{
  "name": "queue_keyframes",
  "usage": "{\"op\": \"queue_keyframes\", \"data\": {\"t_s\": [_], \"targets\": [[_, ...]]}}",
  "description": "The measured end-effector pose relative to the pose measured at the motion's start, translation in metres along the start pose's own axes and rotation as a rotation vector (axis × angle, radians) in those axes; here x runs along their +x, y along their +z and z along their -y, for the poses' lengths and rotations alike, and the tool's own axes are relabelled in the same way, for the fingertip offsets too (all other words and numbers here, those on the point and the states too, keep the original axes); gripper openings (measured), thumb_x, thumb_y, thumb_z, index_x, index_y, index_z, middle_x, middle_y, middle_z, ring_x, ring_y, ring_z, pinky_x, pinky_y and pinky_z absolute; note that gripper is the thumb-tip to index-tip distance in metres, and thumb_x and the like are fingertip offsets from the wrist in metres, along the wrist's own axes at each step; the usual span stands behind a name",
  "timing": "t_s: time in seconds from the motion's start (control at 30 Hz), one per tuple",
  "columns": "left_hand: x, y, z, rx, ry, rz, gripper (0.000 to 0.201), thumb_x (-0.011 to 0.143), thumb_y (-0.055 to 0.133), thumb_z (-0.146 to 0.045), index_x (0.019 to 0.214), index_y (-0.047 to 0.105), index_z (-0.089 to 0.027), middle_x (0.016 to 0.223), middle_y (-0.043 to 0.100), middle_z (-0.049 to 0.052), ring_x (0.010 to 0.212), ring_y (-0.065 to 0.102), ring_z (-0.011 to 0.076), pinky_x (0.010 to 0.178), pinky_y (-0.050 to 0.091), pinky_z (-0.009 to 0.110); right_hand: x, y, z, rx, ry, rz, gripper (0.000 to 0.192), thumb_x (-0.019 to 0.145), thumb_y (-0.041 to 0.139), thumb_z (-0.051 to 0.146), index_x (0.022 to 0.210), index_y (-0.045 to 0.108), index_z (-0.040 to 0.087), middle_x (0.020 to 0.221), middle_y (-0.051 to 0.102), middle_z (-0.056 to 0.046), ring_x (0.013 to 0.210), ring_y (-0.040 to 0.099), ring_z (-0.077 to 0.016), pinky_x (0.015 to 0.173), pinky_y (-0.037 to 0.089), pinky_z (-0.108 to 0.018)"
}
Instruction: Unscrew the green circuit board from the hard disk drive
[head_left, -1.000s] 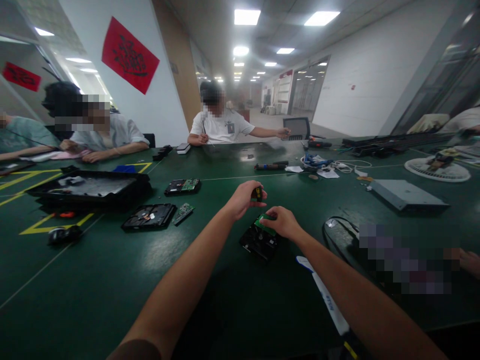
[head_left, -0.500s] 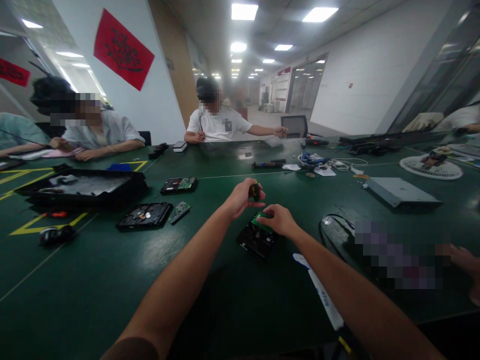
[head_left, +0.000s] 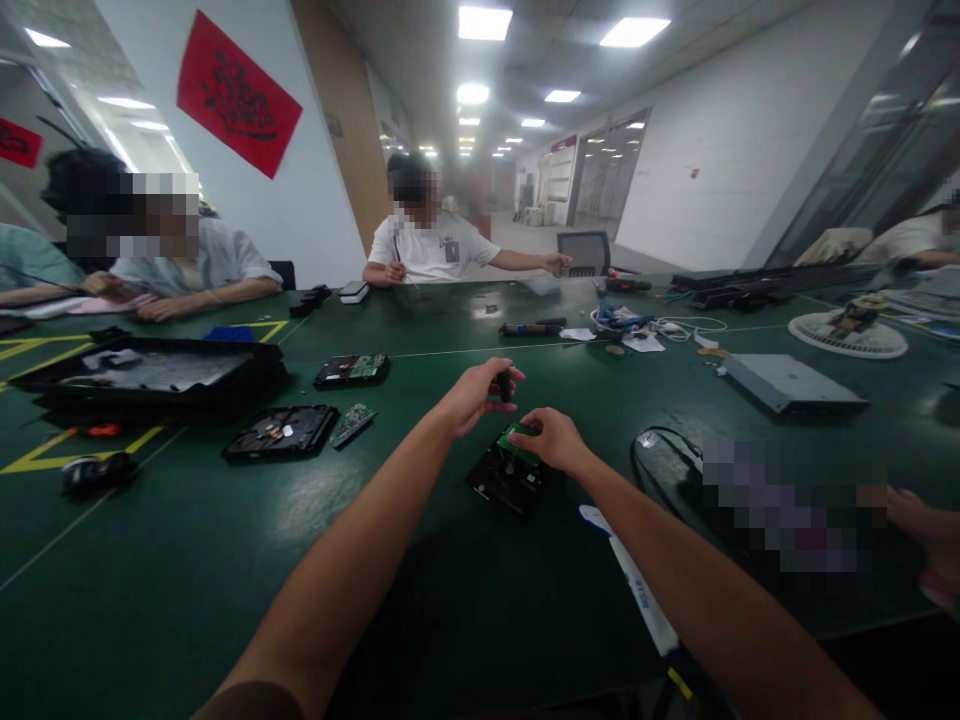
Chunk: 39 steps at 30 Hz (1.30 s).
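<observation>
A black hard drive (head_left: pixel 501 480) lies on the green table (head_left: pixel 187 560) in front of me, with a green circuit board (head_left: pixel 516 441) at its far end. My right hand (head_left: pixel 553 440) rests on that board, fingers pinching its edge. My left hand (head_left: pixel 474 392) hovers just above and behind the drive, closed around the dark handle of a small screwdriver (head_left: pixel 505 383). The tool's tip is hidden behind my hands.
Another opened drive (head_left: pixel 274 432) and a loose green board (head_left: pixel 352 423) lie to the left, near a black tray (head_left: pixel 142 372). A grey flat box (head_left: pixel 791 384) sits right. Several people sit around the table. A white strip (head_left: pixel 634 590) lies under my right arm.
The camera view has drifted slightly. My left hand has lowered a little with the screwdriver; my right hand stays on the green board.
</observation>
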<state>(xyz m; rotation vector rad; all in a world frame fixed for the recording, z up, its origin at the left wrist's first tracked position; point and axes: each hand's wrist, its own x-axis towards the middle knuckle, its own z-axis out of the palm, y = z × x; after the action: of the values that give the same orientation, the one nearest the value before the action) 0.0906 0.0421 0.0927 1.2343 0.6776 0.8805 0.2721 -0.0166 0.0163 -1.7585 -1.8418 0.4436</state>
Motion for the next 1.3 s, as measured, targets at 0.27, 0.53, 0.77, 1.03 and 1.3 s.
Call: {"op": "queue_keyframes", "data": {"t_s": [0.27, 0.53, 0.77, 1.03, 1.3], "targets": [[0.001, 0.005, 0.002, -0.167, -0.040, -0.027, 0.029, 0.092, 0.057, -0.040, 0.086, 0.066, -0.014, 0.087, 0.072, 0.014, 0.085, 0.070, 0.0230, 0.072, 0.063, 0.036, 0.002, 0.004, -0.004, -0.013, 0.002, -0.013, 0.042, 0.079, 0.081, 0.052, 0.103, 0.075, 0.018, 0.107, 0.075, -0.009, 0.092, 0.070, -0.0220, 0.076, 0.051, -0.030], [0.001, 0.000, 0.001, -0.076, -0.035, -0.032, 0.032, 0.090, 0.057, -0.042, 0.090, 0.071, -0.013, 0.086, 0.070, 0.011, 0.079, 0.066, 0.0212, 0.066, 0.062, 0.033, 0.003, 0.003, -0.003, -0.018, 0.003, -0.002, 0.041, 0.078, 0.082, 0.052, 0.104, 0.076, 0.019, 0.105, 0.076, -0.008, 0.093, 0.070, -0.0220, 0.077, 0.051, -0.030], [0.001, 0.003, 0.002, -0.160, -0.045, -0.032, 0.029, 0.089, 0.055, -0.041, 0.086, 0.066, -0.014, 0.085, 0.071, 0.013, 0.081, 0.068, 0.0224, 0.069, 0.061, 0.035, 0.002, 0.001, -0.002, -0.023, -0.009, 0.008, 0.039, 0.080, 0.080, 0.052, 0.103, 0.076, 0.020, 0.106, 0.076, -0.007, 0.094, 0.069, -0.0214, 0.078, 0.050, -0.029], [-0.001, 0.004, -0.002, -0.074, -0.032, -0.081, 0.029, 0.087, 0.054, -0.040, 0.088, 0.068, -0.014, 0.082, 0.070, 0.012, 0.077, 0.066, 0.0224, 0.063, 0.059, 0.033, 0.000, -0.001, 0.002, -0.005, 0.024, 0.002, 0.037, 0.080, 0.082, 0.048, 0.104, 0.076, 0.020, 0.107, 0.076, -0.007, 0.094, 0.070, -0.0215, 0.076, 0.051, -0.029], [-0.001, 0.007, -0.003, -0.082, 0.022, -0.100, 0.026, 0.087, 0.056, -0.037, 0.084, 0.067, -0.014, 0.088, 0.069, 0.012, 0.082, 0.065, 0.0214, 0.065, 0.061, 0.032, 0.000, 0.001, 0.001, -0.011, 0.000, -0.007, 0.037, 0.080, 0.081, 0.048, 0.101, 0.075, 0.019, 0.103, 0.076, -0.007, 0.091, 0.070, -0.0213, 0.075, 0.050, -0.028]]}}
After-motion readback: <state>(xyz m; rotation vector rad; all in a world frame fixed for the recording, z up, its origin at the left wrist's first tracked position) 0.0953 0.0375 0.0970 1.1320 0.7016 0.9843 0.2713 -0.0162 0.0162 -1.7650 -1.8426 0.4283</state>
